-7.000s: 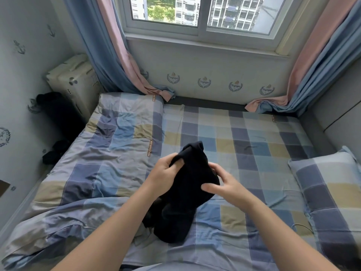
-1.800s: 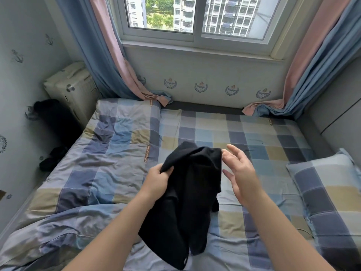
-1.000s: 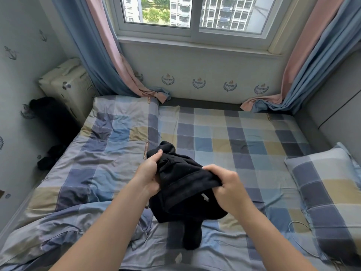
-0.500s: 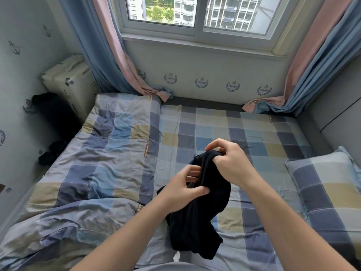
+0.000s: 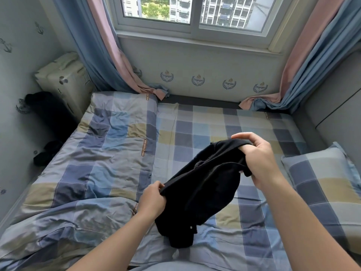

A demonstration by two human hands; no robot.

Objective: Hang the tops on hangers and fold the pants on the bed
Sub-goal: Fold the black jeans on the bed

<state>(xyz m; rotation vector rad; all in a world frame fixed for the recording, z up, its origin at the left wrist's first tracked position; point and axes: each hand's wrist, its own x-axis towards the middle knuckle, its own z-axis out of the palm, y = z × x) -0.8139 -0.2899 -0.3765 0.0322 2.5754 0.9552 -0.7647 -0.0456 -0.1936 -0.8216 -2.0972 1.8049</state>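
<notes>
Garment: I have a black garment [image 5: 205, 184] lifted over the bed [image 5: 195, 122], right of centre in the frame. It is bunched and drooping, and I cannot tell whether it is a top or pants.
Left hand: my left hand [image 5: 153, 199] is at lower centre, thumb and fingers pinching the garment's near, lower edge.
Right hand: my right hand [image 5: 259, 159] is higher, at centre right. Its fingers are curled into the garment's far, upper edge, and the index finger arches over the fold.
Cloth between hands: one edge runs as a drawn band slanting up from the left hand to the right. The rest hangs below it toward the lower centre, and I cannot tell if its lowest end touches the sheet.
Bed: a sheet checked in blue, yellow and grey fills the middle of the frame.
Quilt: a rumpled quilt [image 5: 109, 137] in the same checks covers the left half.
Pillow: a checked pillow [image 5: 324, 184] lies at the right edge.
Window: a window [image 5: 195, 12] sits at top centre. Pink-and-blue curtains [image 5: 101, 45] hang on both sides, and their ends lie on the bed's far corners.
Suitcase: a cream suitcase [image 5: 64, 79] stands at upper left against the wall.
Dark clothes: a pile of dark clothes [image 5: 48, 110] lies just below the suitcase at the left edge.
</notes>
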